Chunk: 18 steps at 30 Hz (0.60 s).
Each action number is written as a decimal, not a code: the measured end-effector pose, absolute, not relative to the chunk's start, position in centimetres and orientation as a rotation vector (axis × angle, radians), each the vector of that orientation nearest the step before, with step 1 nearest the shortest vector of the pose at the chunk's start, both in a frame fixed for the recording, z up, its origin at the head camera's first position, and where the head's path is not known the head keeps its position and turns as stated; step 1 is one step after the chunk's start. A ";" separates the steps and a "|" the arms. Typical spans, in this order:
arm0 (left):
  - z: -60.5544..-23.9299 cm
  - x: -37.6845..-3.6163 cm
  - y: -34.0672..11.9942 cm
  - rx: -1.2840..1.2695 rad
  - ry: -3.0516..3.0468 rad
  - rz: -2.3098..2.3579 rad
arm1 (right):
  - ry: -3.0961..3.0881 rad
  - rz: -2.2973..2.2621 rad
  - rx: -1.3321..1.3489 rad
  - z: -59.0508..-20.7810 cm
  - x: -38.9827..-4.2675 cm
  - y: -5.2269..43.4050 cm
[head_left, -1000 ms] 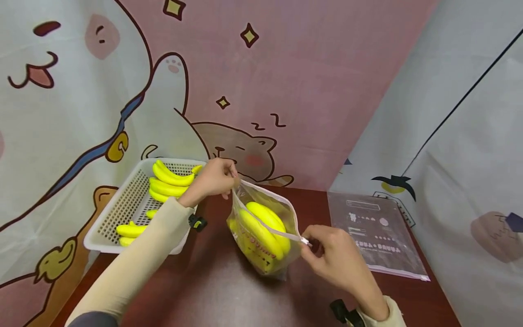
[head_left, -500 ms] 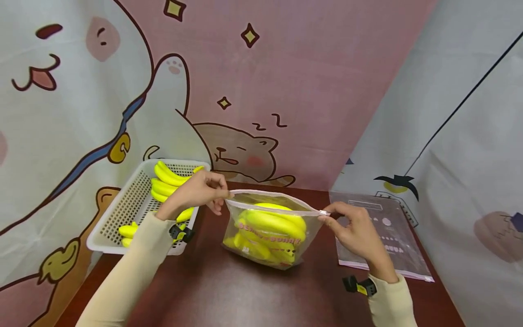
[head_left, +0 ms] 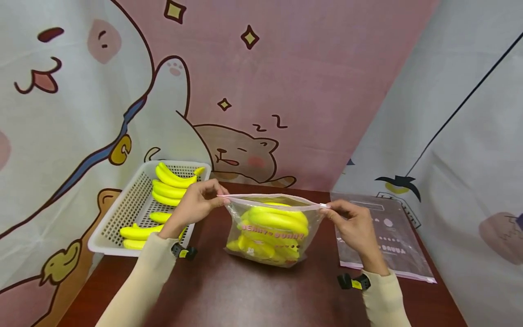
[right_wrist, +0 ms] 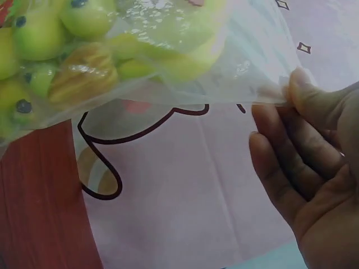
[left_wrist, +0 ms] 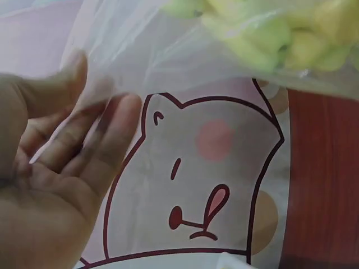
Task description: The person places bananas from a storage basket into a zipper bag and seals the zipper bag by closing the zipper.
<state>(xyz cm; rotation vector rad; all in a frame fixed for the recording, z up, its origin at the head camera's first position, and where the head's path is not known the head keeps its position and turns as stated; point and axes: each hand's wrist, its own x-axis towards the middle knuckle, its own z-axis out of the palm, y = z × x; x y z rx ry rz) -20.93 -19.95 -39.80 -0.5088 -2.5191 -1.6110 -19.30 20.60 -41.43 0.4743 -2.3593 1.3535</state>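
Between the hands is a translucent zip bag (head_left: 235, 236) with pink lettering and a pink zip strip along its top. Yellow bananas (head_left: 278, 221) fill it, seen through the plastic; the left wrist view shows their stem ends (left_wrist: 283, 47) too. My left hand (head_left: 196, 204) pinches the left top corner between thumb and fingers. At the opposite corner my right hand (head_left: 354, 225) pinches the strip beside the white slider (head_left: 324, 205). The strip is pulled taut, with its two edges parted in the middle. In the right wrist view, thumb and fingers (right_wrist: 303, 89) grip the plastic edge.
A white perforated basket (head_left: 107, 227) with several bananas (head_left: 168, 190) stands at the left, partly behind the left forearm. A second, flat zip bag (head_left: 384, 240) lies on the right of the dark red table (head_left: 253, 295). Printed cloth (head_left: 310, 91) hangs behind.
The bag has turned to face the camera and its mouth has narrowed into a nearly straight line. Both hands have drawn apart, the left going left and down, the right going right and up.
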 end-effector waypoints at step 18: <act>-38.9 -20.1 -18.9 -0.643 -2.627 -1.262 | -2.206 1.614 0.440 -41.9 -19.3 20.2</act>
